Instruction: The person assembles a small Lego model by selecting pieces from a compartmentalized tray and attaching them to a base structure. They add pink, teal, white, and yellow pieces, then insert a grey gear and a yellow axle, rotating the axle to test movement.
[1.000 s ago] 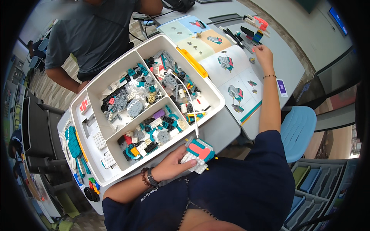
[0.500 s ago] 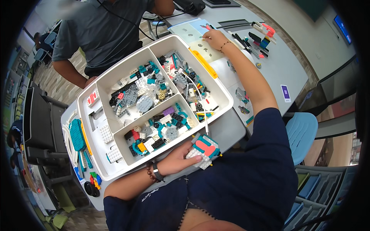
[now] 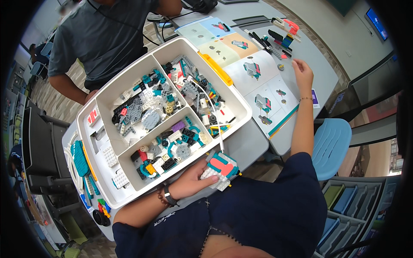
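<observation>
Near my body, my left hand point(image 3: 192, 179) is closed round a toy-brick model point(image 3: 221, 168) of white, teal and coral pieces. A white cable point(image 3: 214, 107) runs from the model up over the parts tray point(image 3: 246, 112). On the right, my right hand point(image 3: 303, 74) is raised beside the open instruction booklet point(image 3: 287, 88), apart from it. Its fingers are loosely bent, with nothing visible in them. The booklet's pages show pictures of brick assemblies.
The tray's compartments hold loose bricks point(image 3: 146, 107). Black beams and a coloured brick assembly point(image 3: 287, 32) stand beyond the booklet. Teal pieces point(image 3: 81, 157) lie left of the tray. A person in a grey shirt point(image 3: 105, 38) is across the table; a blue chair point(image 3: 330, 148) stands right.
My right hand has left the booklet's far page and drawn back to the right, uncovering the pages. My left hand still holds the model. The whole view has shifted slightly.
</observation>
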{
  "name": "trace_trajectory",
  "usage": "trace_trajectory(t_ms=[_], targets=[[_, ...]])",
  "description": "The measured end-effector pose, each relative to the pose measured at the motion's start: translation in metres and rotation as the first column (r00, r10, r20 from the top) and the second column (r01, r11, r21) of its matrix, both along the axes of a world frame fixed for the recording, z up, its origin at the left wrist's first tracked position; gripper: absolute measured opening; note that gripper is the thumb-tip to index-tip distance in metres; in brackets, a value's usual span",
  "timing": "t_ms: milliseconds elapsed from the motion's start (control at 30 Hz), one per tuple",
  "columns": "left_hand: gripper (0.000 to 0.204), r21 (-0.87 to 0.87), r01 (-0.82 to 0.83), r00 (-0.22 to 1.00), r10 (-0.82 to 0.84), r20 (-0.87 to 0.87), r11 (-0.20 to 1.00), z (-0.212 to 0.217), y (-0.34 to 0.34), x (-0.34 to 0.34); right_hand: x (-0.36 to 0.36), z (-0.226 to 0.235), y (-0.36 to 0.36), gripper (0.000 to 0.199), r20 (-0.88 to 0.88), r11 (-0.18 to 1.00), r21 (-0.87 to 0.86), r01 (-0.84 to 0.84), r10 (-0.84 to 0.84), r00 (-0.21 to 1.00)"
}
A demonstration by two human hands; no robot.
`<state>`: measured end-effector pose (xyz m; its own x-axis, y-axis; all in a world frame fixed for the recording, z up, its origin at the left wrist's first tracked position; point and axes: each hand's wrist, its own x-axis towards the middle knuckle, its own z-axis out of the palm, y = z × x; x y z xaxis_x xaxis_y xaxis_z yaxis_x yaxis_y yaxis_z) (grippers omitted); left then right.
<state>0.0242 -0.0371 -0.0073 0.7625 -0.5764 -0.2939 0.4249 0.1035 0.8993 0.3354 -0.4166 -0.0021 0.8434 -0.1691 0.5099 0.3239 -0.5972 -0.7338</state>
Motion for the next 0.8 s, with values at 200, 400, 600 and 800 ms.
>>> trace_trajectory(t_ms=[200, 400, 600, 800], targets=[[0.058, -0.006, -0.008, 1.0, 0.008, -0.009, 1.0, 0.007, 0.0, 0.0, 0.003, -0.024, -0.046, 0.021, -0.202, 0.993, 0.091, 0.081, -0.061, 0.978], [0.06, 0.018, -0.014, 1.0, 0.013, 0.017, 1.0, 0.005, -0.002, -0.001, 0.008, -0.032, -0.045, 0.018, -0.185, 0.991, 0.127, -0.048, 0.071, 0.98], [0.057, 0.012, -0.032, 0.998, 0.032, -0.055, 0.999, 0.009, -0.001, -0.001, 0.001, -0.026, -0.041, 0.02, -0.286, 0.991, -0.136, -0.015, -0.025, 0.958], [0.054, 0.045, 0.024, 1.0, -0.024, -0.02, 0.999, 0.008, 0.005, 0.003, -0.002, -0.029, -0.04, 0.024, -0.227, 0.991, -0.13, 0.042, -0.071, 0.971]])
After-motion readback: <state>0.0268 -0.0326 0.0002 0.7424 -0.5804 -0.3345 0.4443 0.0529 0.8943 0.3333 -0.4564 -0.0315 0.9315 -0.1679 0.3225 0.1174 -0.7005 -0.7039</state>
